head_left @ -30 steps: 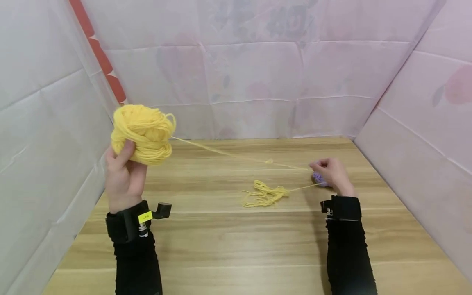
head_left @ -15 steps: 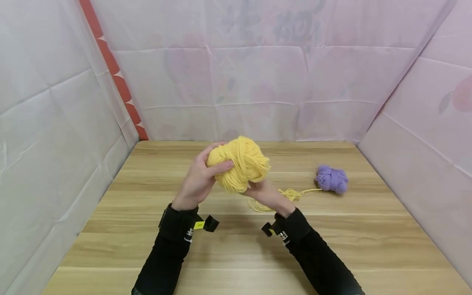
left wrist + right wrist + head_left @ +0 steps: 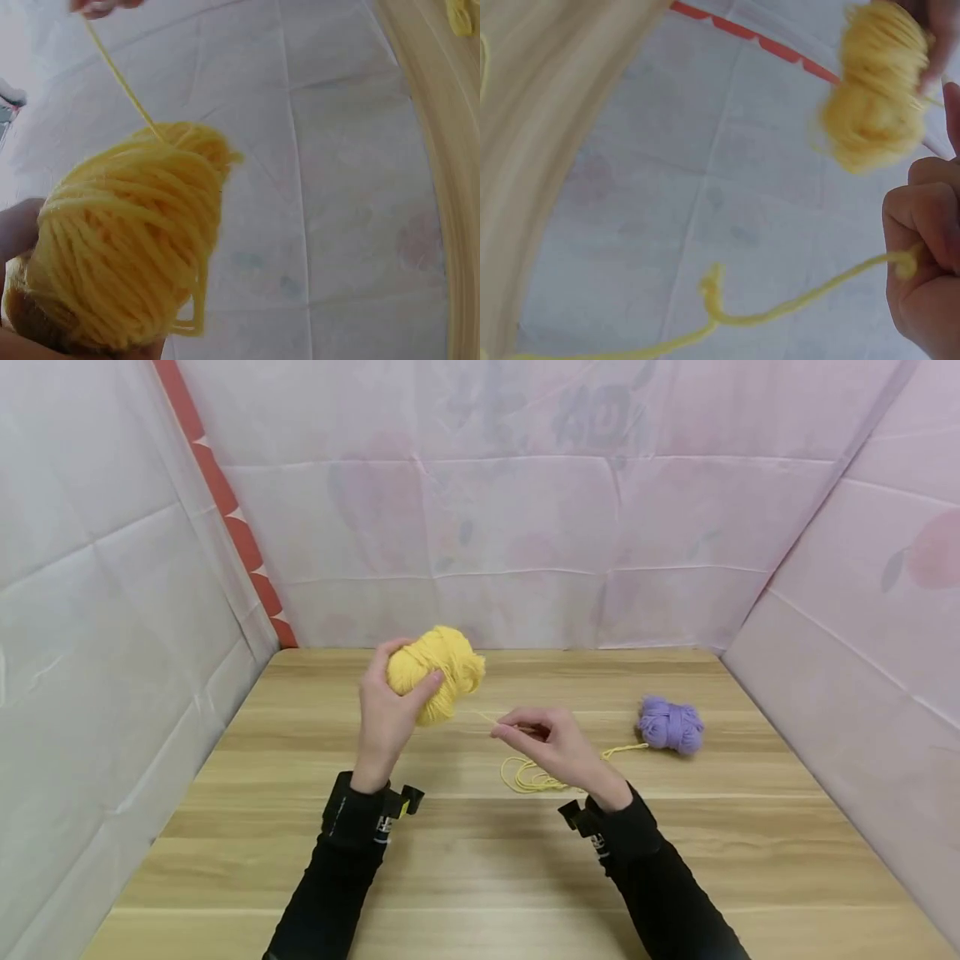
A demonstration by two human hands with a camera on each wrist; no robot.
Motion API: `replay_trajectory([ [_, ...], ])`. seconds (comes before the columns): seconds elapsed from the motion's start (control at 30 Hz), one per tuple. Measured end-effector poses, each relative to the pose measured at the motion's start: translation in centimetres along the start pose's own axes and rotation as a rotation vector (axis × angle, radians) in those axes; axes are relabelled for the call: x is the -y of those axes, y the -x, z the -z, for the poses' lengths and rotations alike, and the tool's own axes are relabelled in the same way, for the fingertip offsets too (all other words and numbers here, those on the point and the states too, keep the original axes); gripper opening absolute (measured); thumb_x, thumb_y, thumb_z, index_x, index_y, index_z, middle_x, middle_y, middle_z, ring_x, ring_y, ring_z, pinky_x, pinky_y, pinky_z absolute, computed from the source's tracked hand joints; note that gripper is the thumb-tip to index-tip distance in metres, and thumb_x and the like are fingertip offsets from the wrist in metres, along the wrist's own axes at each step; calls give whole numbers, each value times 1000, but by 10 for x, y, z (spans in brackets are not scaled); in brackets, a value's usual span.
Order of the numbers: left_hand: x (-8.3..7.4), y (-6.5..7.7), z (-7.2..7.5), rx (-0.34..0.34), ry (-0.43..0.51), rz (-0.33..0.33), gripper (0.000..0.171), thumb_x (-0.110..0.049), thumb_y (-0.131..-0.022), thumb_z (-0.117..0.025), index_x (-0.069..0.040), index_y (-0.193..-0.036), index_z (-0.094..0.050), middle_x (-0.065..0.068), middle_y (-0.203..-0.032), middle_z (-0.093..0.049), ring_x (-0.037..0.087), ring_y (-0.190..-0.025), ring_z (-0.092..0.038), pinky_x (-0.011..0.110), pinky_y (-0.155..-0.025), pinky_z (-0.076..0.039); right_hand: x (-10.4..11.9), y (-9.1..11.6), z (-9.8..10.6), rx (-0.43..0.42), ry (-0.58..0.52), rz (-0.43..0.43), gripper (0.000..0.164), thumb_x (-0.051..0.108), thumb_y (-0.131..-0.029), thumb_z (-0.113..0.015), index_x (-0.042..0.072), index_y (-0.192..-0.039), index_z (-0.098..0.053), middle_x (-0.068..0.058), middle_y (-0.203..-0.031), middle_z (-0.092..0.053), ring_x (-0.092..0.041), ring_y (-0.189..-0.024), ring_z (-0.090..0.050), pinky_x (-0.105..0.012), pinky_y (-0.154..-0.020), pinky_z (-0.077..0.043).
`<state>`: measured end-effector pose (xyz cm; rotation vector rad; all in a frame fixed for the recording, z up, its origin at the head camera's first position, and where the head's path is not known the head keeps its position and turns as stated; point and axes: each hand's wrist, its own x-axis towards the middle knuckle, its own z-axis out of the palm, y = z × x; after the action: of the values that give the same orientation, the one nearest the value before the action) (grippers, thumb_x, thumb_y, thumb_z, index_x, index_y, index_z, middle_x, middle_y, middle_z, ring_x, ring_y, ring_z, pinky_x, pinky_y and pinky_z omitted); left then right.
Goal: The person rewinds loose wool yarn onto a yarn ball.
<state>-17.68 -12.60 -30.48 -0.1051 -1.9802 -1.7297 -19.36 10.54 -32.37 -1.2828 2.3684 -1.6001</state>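
Note:
My left hand (image 3: 386, 714) grips a ball of yellow yarn (image 3: 438, 672) above the table, thumb across its near side. To its right, my right hand (image 3: 558, 743) pinches the yellow strand (image 3: 120, 79) that leads off the ball. In the right wrist view the strand also passes through the curled fingers (image 3: 930, 225) and trails away, with a small knot (image 3: 711, 292) in it. Loose loops of yellow yarn (image 3: 525, 777) lie on the table, partly hidden behind my right hand. Their tail runs to a purple yarn ball (image 3: 670, 725) on the right.
The wooden table (image 3: 465, 877) is enclosed by pale sheets: a back wall (image 3: 517, 527), a left side (image 3: 82, 635) and a right side (image 3: 862, 593). A red strip (image 3: 225, 493) runs down the back left corner.
The yellow ball came from the far left to the middle, where both hands met at it. The right hand left the purple ball's side and now draws the strand away from the yellow ball.

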Motion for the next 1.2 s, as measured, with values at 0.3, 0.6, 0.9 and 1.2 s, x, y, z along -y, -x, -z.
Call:
replay_trajectory([
  [0.3,3,8,-18,428,-349,-295,56,-2,-70,-82,-1,-119,-56,14,-117,-62,28,-105,-56,43,-93,-48,12,8,24,-109,-75,154,11,-9,-86,-64,0,-86,-72,5,-61,-50,-5,-45,-26,-24,-40,-24],
  [0.6,-7,17,-23,834,-196,-288,49,-6,-75,-81,-13,-118,-58,2,-117,-63,14,-102,-57,28,-87,-52,5,8,32,-218,-25,190,5,2,-86,-69,-1,-82,-70,0,-56,-39,-9,-48,-21,-26,-44,-20],
  [0.9,-16,16,-6,808,213,-5,50,1,-75,-77,-13,-119,-57,7,-117,-57,20,-96,-55,31,-78,-53,-5,1,20,-286,-13,153,11,-6,-87,-65,2,-80,-69,0,-54,-48,-3,-45,-31,-20,-42,-28],
  [1.2,-17,9,-3,340,624,158,38,8,-85,-58,-8,-118,-49,8,-110,-58,17,-93,-62,27,-76,-57,-9,1,10,-193,53,44,14,-2,-92,-60,4,-85,-70,2,-56,-45,-1,-47,-33,-20,-41,-29],
])
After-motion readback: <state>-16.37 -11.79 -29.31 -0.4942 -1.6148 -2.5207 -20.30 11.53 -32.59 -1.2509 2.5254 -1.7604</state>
